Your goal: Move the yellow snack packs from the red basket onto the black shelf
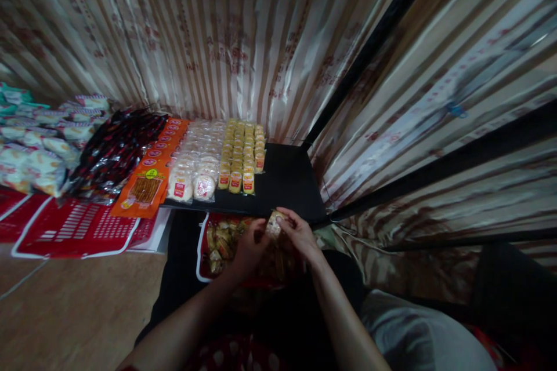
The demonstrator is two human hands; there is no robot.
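Above a red basket (201,255) between my knees, both of my hands meet at a small snack in a clear wrapper (275,225). My right hand (300,233) pinches it from the right, thumb and fingers along its upper side. On the other side, my left hand (255,243) has its fingers curled against the wrapper's left edge. Many small wrapped yellowish snacks (221,246) fill the basket under my hands. Just beyond, rows of yellow wrapped snacks (237,156) stand on a black shelf (289,177).
White round packaged snacks (191,171), orange packets (150,185), dark red packets (115,153) and white bags (43,156) line the shelf leftward. Another red basket (82,229) sits below them. Striped sheeting (195,29) hangs behind, with black frame bars (369,52) on the right.
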